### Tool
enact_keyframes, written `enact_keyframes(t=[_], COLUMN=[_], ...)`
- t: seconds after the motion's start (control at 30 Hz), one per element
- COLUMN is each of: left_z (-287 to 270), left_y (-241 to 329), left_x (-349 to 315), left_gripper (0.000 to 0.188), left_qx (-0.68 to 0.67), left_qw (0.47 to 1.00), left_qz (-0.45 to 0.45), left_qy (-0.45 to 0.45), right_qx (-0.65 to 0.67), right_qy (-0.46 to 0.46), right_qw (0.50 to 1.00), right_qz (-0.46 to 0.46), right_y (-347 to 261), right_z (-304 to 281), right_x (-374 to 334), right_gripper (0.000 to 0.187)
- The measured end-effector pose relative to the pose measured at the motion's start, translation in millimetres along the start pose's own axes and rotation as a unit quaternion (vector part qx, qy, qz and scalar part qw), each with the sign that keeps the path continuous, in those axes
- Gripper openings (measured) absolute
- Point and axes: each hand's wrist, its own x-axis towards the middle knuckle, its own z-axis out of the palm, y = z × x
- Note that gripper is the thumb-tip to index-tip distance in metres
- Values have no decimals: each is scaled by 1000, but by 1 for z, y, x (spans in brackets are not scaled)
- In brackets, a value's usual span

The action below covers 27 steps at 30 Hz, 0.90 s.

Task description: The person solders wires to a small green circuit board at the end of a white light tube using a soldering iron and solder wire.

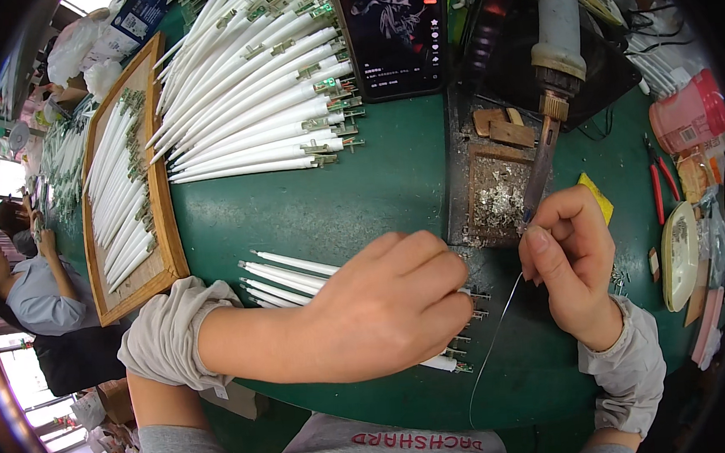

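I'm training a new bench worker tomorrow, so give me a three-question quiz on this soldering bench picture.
1. True or false: the left hand rests on a bundle of white tubes.
2. What does the right hand pinch? A) red pliers B) a thin wire C) a phone
3. Fill in: the soldering iron points its tip down at a small tray of ____ scraps.

Key: 1 true. 2 B, the thin wire. 3 metal, the silvery scraps in the small tray.
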Motion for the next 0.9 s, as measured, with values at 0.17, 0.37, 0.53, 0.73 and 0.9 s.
enact_keyframes(t=[0.17, 0.37, 0.53, 0.73, 0.9], left_z=[-42, -54, -55, -35, -32], left_y=[-21, -44, -41, -11, 3], left_x=[2, -8, -3, 15, 27], left_gripper=[26, 18, 21, 23, 28], left_qx=[261, 458, 358, 122, 0], left_qw=[962, 869, 918, 989, 992], left_qz=[-76, -176, -160, -68, -108], left_qy=[-31, -65, -55, -55, -60], right_qx=[1, -14, 6, 37, 99], right_qy=[5, 19, -22, -49, -45], right_qw=[1000, 1000, 1000, 997, 984], right_qz=[2, 2, -2, 37, 144], right_y=[5, 5, -3, -12, -21], right_z=[0, 1, 3, 8, 5], right_x=[-1, -1, 0, -2, -1], right_gripper=[11, 10, 19, 30, 19])
